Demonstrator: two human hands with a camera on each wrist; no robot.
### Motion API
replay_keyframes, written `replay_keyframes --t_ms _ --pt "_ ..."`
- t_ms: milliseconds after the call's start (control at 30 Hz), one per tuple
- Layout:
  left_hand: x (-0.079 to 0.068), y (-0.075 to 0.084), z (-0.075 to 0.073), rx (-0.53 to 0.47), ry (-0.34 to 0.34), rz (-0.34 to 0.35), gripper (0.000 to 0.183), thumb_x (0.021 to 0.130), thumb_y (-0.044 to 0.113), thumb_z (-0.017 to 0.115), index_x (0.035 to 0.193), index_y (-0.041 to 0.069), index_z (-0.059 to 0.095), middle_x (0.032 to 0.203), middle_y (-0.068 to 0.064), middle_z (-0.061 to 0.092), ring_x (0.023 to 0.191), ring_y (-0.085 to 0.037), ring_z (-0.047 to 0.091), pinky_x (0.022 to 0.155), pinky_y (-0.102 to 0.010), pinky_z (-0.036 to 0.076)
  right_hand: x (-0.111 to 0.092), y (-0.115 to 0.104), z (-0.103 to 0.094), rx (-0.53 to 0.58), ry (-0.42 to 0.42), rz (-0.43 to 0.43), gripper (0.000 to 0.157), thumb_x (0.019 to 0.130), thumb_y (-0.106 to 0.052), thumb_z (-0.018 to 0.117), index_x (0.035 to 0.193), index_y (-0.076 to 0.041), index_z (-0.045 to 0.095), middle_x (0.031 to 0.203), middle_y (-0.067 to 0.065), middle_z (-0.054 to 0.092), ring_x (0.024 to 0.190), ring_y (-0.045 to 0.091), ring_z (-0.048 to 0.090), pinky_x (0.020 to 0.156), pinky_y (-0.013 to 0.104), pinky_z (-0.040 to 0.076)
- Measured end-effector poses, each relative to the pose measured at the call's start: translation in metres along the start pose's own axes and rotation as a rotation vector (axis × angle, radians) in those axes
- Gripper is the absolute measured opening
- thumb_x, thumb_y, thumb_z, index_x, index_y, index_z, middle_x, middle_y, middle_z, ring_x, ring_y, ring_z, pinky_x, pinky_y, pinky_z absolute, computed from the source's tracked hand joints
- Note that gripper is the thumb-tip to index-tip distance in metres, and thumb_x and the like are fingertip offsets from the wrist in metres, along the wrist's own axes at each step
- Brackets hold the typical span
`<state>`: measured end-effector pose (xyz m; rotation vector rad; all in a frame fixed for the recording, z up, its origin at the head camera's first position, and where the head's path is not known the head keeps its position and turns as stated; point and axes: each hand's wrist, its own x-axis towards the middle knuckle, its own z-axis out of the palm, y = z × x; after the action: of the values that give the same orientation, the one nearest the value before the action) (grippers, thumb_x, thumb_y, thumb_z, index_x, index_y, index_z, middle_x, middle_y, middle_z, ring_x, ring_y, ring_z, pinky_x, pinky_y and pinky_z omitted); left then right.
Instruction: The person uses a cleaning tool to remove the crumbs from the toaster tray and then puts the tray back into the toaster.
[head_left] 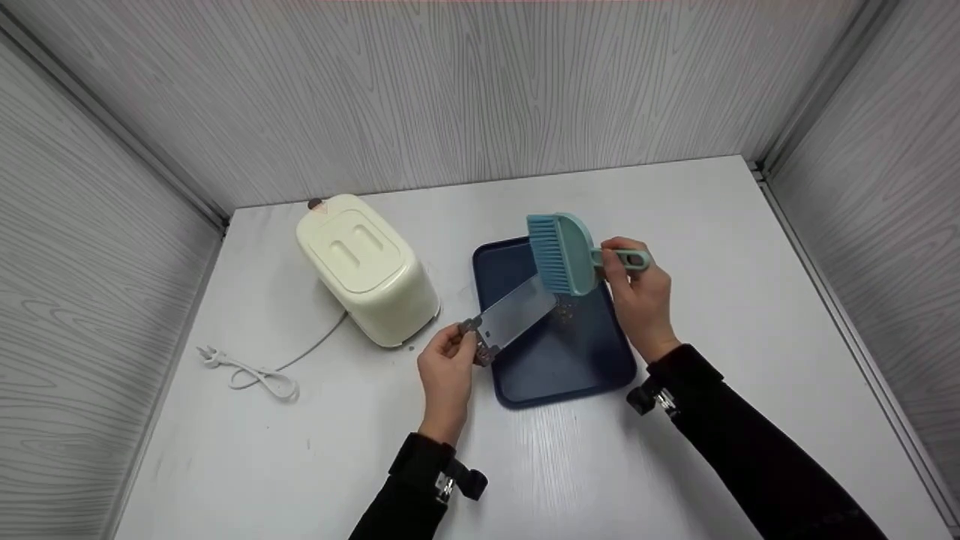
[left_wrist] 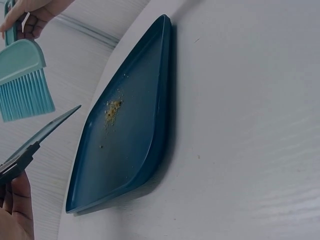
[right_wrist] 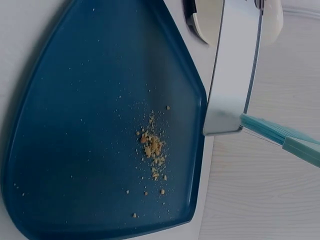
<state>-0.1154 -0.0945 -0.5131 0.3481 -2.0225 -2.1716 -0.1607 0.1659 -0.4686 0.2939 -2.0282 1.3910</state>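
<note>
My left hand (head_left: 448, 369) pinches the dark grey end of a thin metal crumb tray (head_left: 517, 311), which is held tilted above a navy serving tray (head_left: 555, 375). In my right hand (head_left: 640, 304) is the handle of a teal hand brush (head_left: 574, 251), its bristles pointing left. The left wrist view shows the bristles (left_wrist: 27, 97) close over the crumb tray (left_wrist: 50, 125), with a small gap between them. Yellow-brown crumbs (right_wrist: 152, 145) lie in a loose pile on the serving tray, with finer specks scattered around.
A cream toaster (head_left: 375, 277) with a lid on top stands left of the serving tray. Its cord runs left to a white plug (head_left: 214, 356) on the white table (head_left: 352, 465). Grey wood-grain panels (head_left: 480, 90) enclose the table's back and sides.
</note>
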Motion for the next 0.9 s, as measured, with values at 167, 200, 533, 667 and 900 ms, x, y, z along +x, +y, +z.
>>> replay_keyframes --t_ms 167,200,533,667,900 --pt "0.000 0.000 0.001 0.011 -0.005 0.001 0.018 0.096 0.002 0.068 0.111 -0.007 0.071 0.097 -0.016 0.071 0.083 -0.018 0.069 0.068 -0.023 0.057 0.000 0.001 0.004 -0.015 -0.016 -0.029 0.019 0.104 -0.002 0.059 0.120 0.004 0.064 0.097 0.014 0.071 0.082 0.014 0.066 0.075 0.016 0.047" --pt "-0.001 0.000 0.002 0.009 -0.007 0.001 0.018 0.096 0.002 0.068 0.111 -0.007 0.071 0.097 -0.016 0.071 0.083 -0.018 0.069 0.068 -0.023 0.058 0.000 0.002 0.005 -0.016 -0.019 -0.032 0.019 0.104 -0.002 0.059 0.121 0.004 0.064 0.098 0.015 0.071 0.082 0.017 0.067 0.075 0.017 0.047" --pt "-0.002 0.000 0.003 0.011 -0.020 0.012 0.017 0.096 0.001 0.066 0.111 -0.007 0.071 0.096 -0.016 0.070 0.081 -0.018 0.067 0.066 -0.024 0.057 -0.002 0.009 0.008 -0.066 -0.048 -0.057 0.021 0.102 -0.001 0.062 0.122 0.003 0.065 0.103 0.013 0.072 0.086 0.018 0.069 0.072 0.013 0.047" --pt "-0.001 -0.001 0.003 0.012 -0.020 0.017 0.017 0.096 0.001 0.066 0.110 -0.007 0.071 0.096 -0.016 0.070 0.081 -0.019 0.067 0.066 -0.023 0.056 -0.005 0.012 0.006 -0.083 -0.053 -0.070 0.019 0.100 0.001 0.063 0.119 0.002 0.066 0.103 0.012 0.073 0.086 0.009 0.066 0.071 0.012 0.046" --pt "-0.001 -0.001 0.003 0.016 -0.017 0.021 0.018 0.097 0.002 0.066 0.112 -0.006 0.071 0.097 -0.015 0.070 0.082 -0.018 0.066 0.066 -0.023 0.056 -0.010 0.015 0.001 -0.113 -0.089 -0.080 0.017 0.101 -0.001 0.062 0.118 0.002 0.066 0.103 0.013 0.073 0.085 0.009 0.064 0.068 0.014 0.045"
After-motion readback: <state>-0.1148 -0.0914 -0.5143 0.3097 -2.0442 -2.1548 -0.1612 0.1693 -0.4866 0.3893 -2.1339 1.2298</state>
